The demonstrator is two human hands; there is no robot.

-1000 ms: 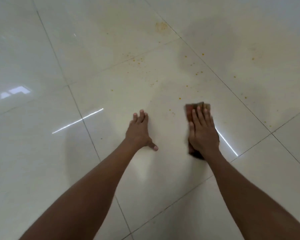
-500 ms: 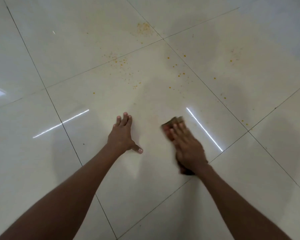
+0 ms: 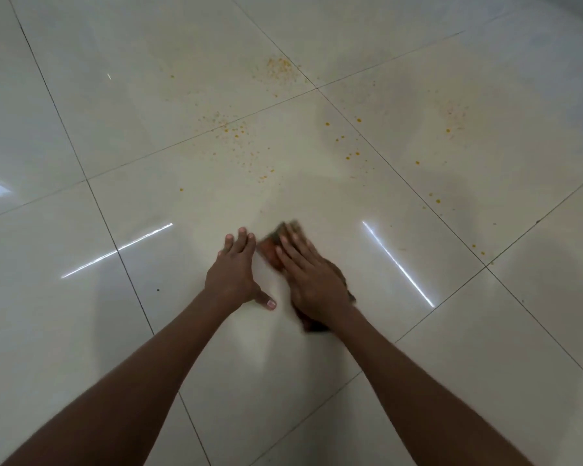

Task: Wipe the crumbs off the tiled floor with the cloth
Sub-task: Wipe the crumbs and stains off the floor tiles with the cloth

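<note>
Brown-orange cloth (image 3: 272,247) sits just below centre of frame, pinned flat under right hand (image 3: 312,280), fingers straight, palm pressing, no pinch. Looks soft, thin, light; should slide easily on glossy tile, so I'd judge flat-palm pressure beats grabbing an edge. Its edges are blurred. Left hand (image 3: 233,272) right beside it, fingers flat on floor (image 3: 81,331), thumb splayed, holding nothing. Tiles smooth, pale, shiny w/ dark grout lines. Crumbs (image 3: 239,134), yellow-orange specks, scattered across upper centre & upper right.

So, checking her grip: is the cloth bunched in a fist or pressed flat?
Pressed flat: the right hand lies on the cloth with straight fingers.
</note>
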